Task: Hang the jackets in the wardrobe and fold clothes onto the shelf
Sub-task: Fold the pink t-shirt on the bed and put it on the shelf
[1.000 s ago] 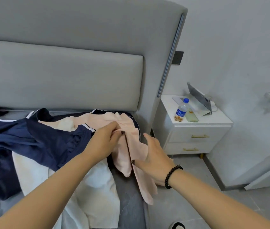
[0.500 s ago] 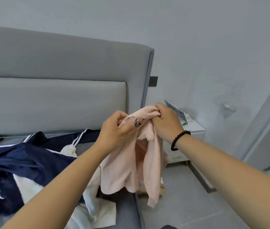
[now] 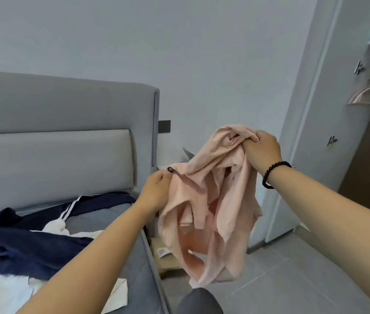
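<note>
Both grips closed on the pink jacket [image 3: 211, 200] — left hand [image 3: 156, 189] pinching one edge, right hand [image 3: 262, 150] bunching the top; I'd spread it apart, finding the shoulders.

A garment [image 3: 211, 200] is held in the air between both hands, beside the right edge of the bed [image 3: 131, 252] and above the floor [image 3: 292, 279]. The right hand [image 3: 261, 151] is positioned at the garment's upper end; the left hand [image 3: 156, 192] is positioned lower and to the left, at a corner. A pile of clothes [image 3: 27, 243] is spread on the bed, left of the arms. The headboard [image 3: 61, 141] is located behind the pile, against the wall [image 3: 179, 53]. The wardrobe [image 3: 365, 132] is located at the far right, with an item [image 3: 366, 94] hung inside its upper part.
</note>
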Tool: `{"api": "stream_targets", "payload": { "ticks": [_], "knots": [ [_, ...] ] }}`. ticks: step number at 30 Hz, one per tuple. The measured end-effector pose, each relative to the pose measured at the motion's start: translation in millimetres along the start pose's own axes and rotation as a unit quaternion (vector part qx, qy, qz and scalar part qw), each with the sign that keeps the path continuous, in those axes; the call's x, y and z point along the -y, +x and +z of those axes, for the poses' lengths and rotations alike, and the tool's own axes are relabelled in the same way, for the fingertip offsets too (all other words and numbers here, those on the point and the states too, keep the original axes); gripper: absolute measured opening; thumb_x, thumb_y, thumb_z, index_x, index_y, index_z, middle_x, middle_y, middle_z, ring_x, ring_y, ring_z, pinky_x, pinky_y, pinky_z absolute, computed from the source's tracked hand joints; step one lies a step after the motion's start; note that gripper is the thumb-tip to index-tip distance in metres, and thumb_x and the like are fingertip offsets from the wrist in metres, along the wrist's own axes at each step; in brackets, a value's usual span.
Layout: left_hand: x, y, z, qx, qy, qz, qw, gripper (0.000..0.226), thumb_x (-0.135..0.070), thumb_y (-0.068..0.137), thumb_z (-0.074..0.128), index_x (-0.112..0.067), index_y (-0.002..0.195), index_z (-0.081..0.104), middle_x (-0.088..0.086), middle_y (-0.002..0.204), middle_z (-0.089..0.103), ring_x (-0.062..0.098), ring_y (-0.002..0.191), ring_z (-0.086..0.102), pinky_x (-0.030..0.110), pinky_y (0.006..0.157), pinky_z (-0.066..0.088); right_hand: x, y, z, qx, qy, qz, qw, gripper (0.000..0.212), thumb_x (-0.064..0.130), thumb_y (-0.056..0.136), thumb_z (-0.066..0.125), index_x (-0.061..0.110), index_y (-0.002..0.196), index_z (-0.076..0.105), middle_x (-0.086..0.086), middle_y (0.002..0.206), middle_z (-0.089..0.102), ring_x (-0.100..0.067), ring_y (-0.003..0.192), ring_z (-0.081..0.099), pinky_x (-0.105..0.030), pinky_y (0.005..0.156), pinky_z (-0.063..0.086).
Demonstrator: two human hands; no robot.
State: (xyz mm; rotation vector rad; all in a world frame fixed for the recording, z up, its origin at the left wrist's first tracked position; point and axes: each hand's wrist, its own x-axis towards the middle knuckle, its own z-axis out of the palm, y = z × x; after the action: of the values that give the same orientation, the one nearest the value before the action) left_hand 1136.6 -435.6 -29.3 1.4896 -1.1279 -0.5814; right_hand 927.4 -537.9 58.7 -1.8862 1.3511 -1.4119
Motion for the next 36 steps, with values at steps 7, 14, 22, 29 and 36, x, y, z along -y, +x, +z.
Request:
{"api": "stream_targets", "payload": {
  "ticks": [7,14,22,29,36],
  "knots": [
    [-75.0,-4.5,35.6,0.009,-0.145,-0.012,0.989,0.021,-0.025,0.102,0.046,-0.016,0.093,0.062,-0.007,0.063,0.059,0.005,0.056,0.054,0.01,0.042,0.042,-11.6,-46.9,-43.7,0.175,0.034,0.016,0.984,0.037,0.016,0.079,0.071,0.028,0.111,0.057,0.009,0.12,0.051,-0.009,0.102,0.057,-0.01,0.062,0.045],
    [-96.4,-11.8,55.9,0.113,-0.229,-0.065,0.965,0.024,-0.026,0.099,0.048,-0.008,0.087,0.06,0.005,0.068,0.054,0.02,0.069,0.053,0.019,0.061,0.044,6.3,-86.2,-53.7,0.317,0.13,-0.052,0.938,0.037,0.028,0.077,0.078,0.027,0.109,0.061,0.01,0.11,0.066,-0.013,0.096,0.066,-0.025,0.079,0.055],
    [-83.5,-41.8,57.1,0.329,-0.361,0.028,0.872,0.046,-0.025,0.091,0.056,0.004,0.126,0.057,0.023,0.125,0.061,0.032,0.119,0.058,0.041,0.104,0.045,-4.7,-62.9,-32.7,0.126,0.072,-0.017,0.989,0.015,0.007,0.083,0.052,0.004,0.069,0.05,-0.004,0.065,0.05,-0.017,0.065,0.046,-0.03,0.061,0.038],
    [-60.4,-35.3,53.7,0.385,-0.324,-0.005,0.864,0.07,-0.004,0.062,0.066,-0.004,0.131,0.054,0.013,0.12,0.063,0.026,0.1,0.065,0.037,0.085,0.055,-12.9,-21.9,-26.1,0.166,0.0,0.063,0.984,0.039,0.005,0.086,0.044,0.017,0.052,0.03,-0.003,0.056,0.034,-0.018,0.058,0.035,-0.027,0.057,0.028],
    [-48.8,-28.6,71.5,0.25,-0.011,0.036,0.967,0.053,-0.025,0.068,0.074,-0.02,0.117,0.054,0.001,0.101,0.066,0.015,0.088,0.064,0.032,0.083,0.053,-6.8,9.3,-20.8,0.179,-0.098,0.02,0.979,0.035,-0.001,0.08,0.042,0.014,0.051,0.034,-0.003,0.052,0.036,-0.017,0.044,0.036,-0.02,0.041,0.024]
  ]
}}
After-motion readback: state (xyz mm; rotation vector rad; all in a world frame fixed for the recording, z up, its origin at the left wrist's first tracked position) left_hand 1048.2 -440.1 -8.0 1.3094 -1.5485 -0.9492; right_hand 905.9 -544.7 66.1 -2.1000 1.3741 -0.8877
